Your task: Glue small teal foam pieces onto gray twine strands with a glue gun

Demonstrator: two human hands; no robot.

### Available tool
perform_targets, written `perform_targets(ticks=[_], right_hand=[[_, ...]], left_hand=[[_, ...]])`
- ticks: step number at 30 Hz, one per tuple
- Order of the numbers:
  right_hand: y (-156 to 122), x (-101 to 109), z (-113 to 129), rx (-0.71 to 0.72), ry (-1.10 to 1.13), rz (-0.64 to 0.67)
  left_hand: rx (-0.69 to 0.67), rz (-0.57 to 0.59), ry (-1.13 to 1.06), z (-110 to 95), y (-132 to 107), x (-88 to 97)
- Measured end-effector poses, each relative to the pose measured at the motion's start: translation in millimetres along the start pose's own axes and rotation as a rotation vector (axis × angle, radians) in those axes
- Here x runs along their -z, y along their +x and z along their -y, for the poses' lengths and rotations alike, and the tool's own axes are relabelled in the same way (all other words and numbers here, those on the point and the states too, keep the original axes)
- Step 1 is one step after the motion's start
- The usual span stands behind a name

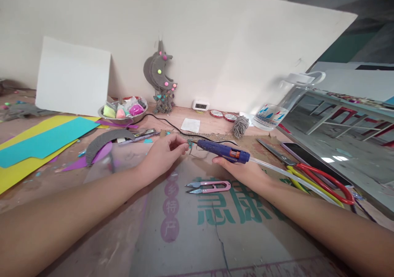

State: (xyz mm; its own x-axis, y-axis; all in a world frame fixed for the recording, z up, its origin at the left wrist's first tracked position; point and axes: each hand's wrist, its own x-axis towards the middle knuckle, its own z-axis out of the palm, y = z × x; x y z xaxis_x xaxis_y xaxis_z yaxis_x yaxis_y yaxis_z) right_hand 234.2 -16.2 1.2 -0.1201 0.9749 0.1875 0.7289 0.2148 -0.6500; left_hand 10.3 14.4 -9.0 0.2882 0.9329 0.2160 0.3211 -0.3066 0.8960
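My right hand is wrapped round a dark blue hot glue gun, its nozzle pointing left and a long clear glue stick trailing out of its back. The fingers of my left hand are pinched together just left of the nozzle. At their tips shows a small teal piece with a thin strand of grey yarn by it; the grip itself is partly hidden. Pink thread snips lie on the printed cardboard below both hands.
Red and yellow scissors and a phone lie right, near a water bottle and a yarn bundle. Left are a grey crescent, coloured sheets and a metal bowl. A moon ornament hangs behind.
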Motion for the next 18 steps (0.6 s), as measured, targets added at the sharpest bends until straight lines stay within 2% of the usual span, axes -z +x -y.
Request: perform_targets(ticks=[18], right_hand=[[-0.5,-0.6,0.0,-0.013,0.054,-0.006]], left_hand=[[0.009,0.005,0.028,1.4,0.2,0.4]])
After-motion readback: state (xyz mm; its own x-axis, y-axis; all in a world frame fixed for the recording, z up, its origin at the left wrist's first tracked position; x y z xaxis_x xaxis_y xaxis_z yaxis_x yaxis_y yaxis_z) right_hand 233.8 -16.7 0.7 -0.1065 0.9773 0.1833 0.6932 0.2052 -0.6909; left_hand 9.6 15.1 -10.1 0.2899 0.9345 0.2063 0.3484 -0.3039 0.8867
